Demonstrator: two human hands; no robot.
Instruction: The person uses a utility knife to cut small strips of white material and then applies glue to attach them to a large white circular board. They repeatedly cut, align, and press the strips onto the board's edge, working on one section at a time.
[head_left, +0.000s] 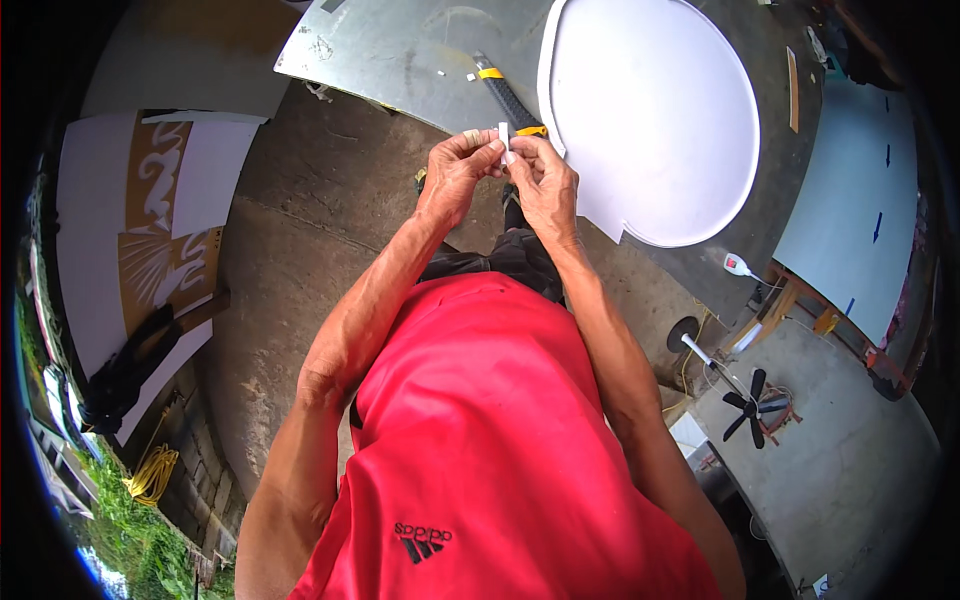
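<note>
Left hand (452,180) and right hand (546,190) pinching white strip (503,132), floor (310,190) beside table edge (385,95)

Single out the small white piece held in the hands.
The narrow white rectangular strip at the fingertips of the left hand and right hand; two tiny white scraps lie untouched on the grey tabletop.

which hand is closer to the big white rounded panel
Right: the right hand is just left of the white panel; the left hand is farther left, beyond the right one.
</note>
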